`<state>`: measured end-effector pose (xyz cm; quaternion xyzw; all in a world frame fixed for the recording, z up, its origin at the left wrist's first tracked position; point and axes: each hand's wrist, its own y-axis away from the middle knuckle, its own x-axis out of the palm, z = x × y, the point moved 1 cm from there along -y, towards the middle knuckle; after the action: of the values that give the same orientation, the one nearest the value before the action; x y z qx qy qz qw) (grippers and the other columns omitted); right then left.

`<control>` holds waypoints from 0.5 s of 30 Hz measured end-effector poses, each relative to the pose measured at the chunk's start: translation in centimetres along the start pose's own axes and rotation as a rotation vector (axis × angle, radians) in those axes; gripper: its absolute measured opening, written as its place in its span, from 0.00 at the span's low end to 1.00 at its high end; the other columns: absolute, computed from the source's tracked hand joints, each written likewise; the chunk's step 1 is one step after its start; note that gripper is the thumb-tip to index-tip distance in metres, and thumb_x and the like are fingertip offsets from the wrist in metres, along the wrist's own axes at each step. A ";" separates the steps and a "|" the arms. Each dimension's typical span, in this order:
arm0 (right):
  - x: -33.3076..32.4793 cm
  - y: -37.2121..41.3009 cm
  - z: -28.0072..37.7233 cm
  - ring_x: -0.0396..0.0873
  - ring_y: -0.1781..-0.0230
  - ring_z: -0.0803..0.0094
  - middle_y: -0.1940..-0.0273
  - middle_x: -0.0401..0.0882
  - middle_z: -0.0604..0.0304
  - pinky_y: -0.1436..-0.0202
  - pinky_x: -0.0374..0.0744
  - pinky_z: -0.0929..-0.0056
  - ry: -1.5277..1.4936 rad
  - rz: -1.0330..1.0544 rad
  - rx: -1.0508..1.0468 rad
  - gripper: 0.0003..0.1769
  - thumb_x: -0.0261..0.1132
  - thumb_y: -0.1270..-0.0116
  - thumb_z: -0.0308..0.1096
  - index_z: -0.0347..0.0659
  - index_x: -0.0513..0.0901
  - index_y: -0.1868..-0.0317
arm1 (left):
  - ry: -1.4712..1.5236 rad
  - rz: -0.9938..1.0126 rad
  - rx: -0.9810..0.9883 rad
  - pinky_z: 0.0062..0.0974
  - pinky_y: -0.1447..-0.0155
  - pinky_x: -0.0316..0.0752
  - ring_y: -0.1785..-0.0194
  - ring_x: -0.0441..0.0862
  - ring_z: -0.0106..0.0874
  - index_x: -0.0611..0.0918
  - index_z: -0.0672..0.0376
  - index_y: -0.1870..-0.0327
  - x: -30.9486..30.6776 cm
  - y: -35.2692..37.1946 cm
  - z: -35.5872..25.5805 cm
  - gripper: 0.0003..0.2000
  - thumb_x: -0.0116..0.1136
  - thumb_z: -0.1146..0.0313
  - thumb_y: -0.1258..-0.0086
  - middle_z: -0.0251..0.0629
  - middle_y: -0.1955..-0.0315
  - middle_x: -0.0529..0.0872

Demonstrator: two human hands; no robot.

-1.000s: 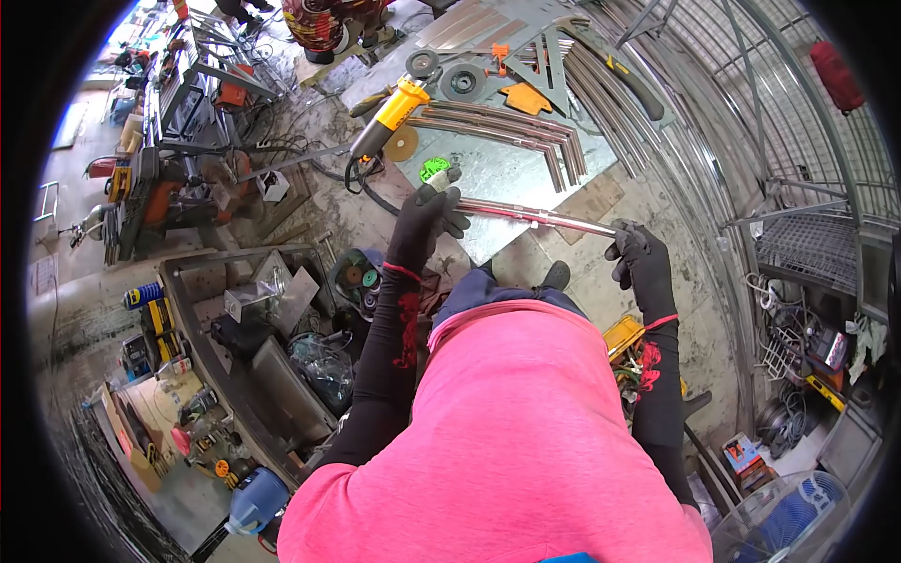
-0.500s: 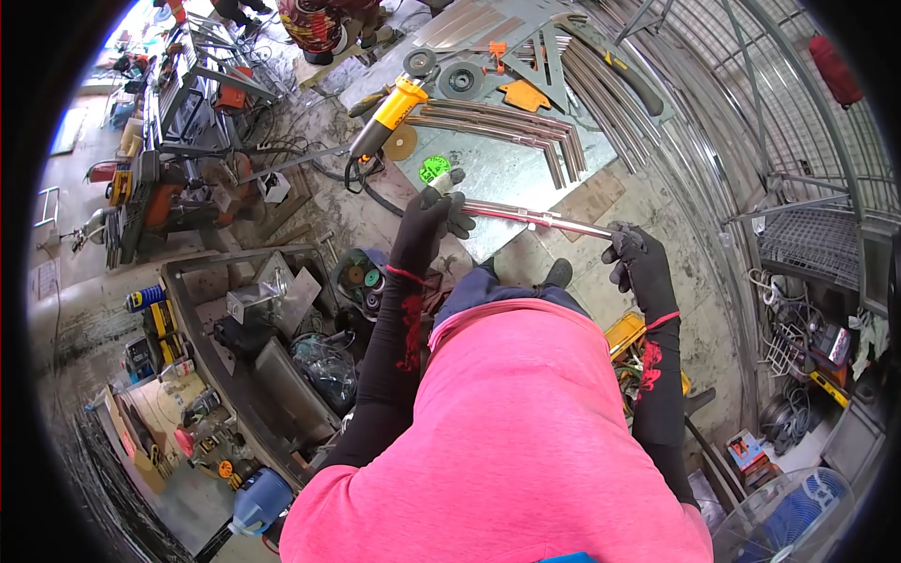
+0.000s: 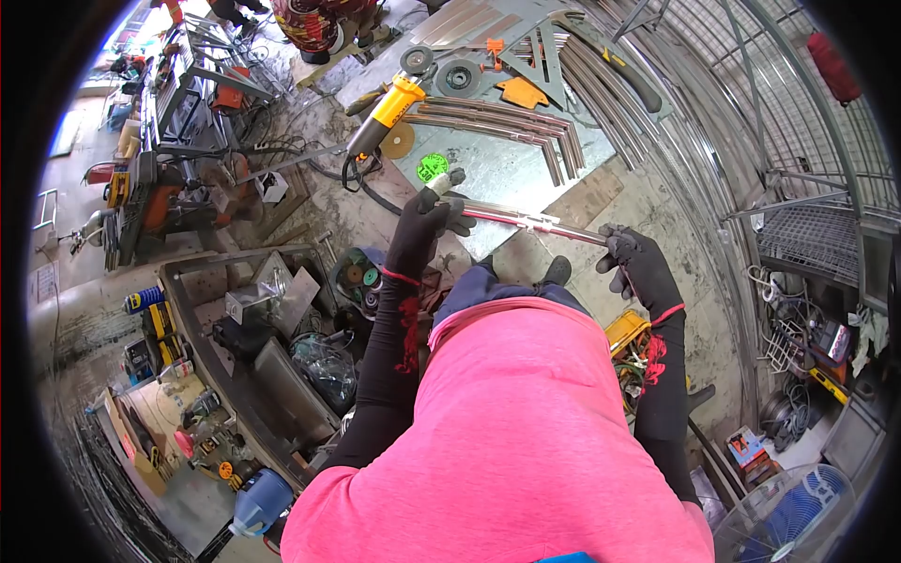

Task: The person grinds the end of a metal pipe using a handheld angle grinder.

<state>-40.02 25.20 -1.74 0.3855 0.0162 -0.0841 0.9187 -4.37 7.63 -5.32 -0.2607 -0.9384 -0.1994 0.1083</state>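
We see both hands in black gloves, each gripping one slim steel tube [image 3: 526, 220] held level in the air in front of the body. The left hand [image 3: 424, 223] is closed around the tube's left end, fingers curled over it. A pale stub shows above the knuckles, but we cannot tell what it is. The right hand [image 3: 636, 263] is closed in a fist around the right end. Between the hands the tube runs bare, with a small joint or lump near its middle.

The tube hangs over the near edge of a metal sheet [image 3: 497, 178] that lies on the concrete floor, and one dark shoe [image 3: 556, 272] shows just below it. At the sheet's left edge lies a yellow angle grinder [image 3: 380, 117], its head toward the far corner, with a tan disc [image 3: 399, 141] touching it and a green disc [image 3: 433, 167] just beyond the left hand's fingertips. Across the middle of the sheet lie several bent tubes [image 3: 526, 122] side by side. An orange piece [image 3: 523, 92] and two grinding discs [image 3: 458, 78] sit near the far edge.

To our left stands a long tool tray [image 3: 188, 310] crowded with parts, with a blue spray can [image 3: 141, 298] beside it. A blue fan [image 3: 793, 511] stands at the lower right.
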 end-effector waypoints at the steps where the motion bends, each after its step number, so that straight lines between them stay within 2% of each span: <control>1: 0.1 0.0 -0.1 0.79 0.82 0.79 0.65 0.91 0.61 0.82 0.73 0.76 0.001 0.000 0.001 0.25 0.62 0.12 0.45 0.41 0.82 0.25 | 0.001 -0.001 -0.001 0.32 0.48 0.89 0.54 0.93 0.32 0.73 0.67 0.18 -0.1 0.0 0.1 0.31 0.63 0.67 0.20 0.44 0.51 0.92; 3: 0.2 0.1 -0.1 0.79 0.82 0.81 0.64 0.91 0.62 0.81 0.73 0.78 -0.019 -0.025 -0.082 0.25 0.63 0.12 0.44 0.41 0.82 0.25 | 0.017 0.020 0.036 0.34 0.44 0.89 0.49 0.92 0.35 0.72 0.68 0.17 -0.3 -0.1 0.3 0.32 0.62 0.69 0.21 0.46 0.45 0.91; 6: 0.4 0.3 0.0 0.78 0.81 0.82 0.64 0.91 0.62 0.80 0.72 0.79 -0.048 -0.066 -0.145 0.24 0.64 0.12 0.43 0.41 0.82 0.24 | 0.041 0.020 0.046 0.35 0.43 0.89 0.47 0.92 0.35 0.71 0.68 0.17 -0.3 0.0 0.4 0.32 0.62 0.70 0.21 0.48 0.44 0.91; 13: 0.0 -0.3 -0.6 0.76 0.82 0.83 0.64 0.89 0.62 0.80 0.70 0.80 -0.095 -0.142 -0.262 0.23 0.64 0.12 0.41 0.40 0.83 0.25 | 0.035 -0.028 0.038 0.35 0.42 0.89 0.48 0.92 0.36 0.70 0.69 0.16 -0.5 -0.1 -0.3 0.33 0.62 0.66 0.20 0.50 0.43 0.91; 15: 0.0 -0.5 -0.7 0.75 0.82 0.83 0.65 0.89 0.62 0.80 0.69 0.80 -0.101 -0.135 -0.280 0.23 0.64 0.12 0.41 0.41 0.83 0.25 | 0.101 -0.054 0.032 0.30 0.46 0.88 0.51 0.92 0.31 0.73 0.70 0.19 -0.2 -0.3 -0.5 0.32 0.65 0.70 0.24 0.49 0.48 0.92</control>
<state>-40.07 25.32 -2.57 0.2473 0.0075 -0.1617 0.9553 -4.36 7.09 -5.00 -0.2230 -0.9415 -0.2001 0.1543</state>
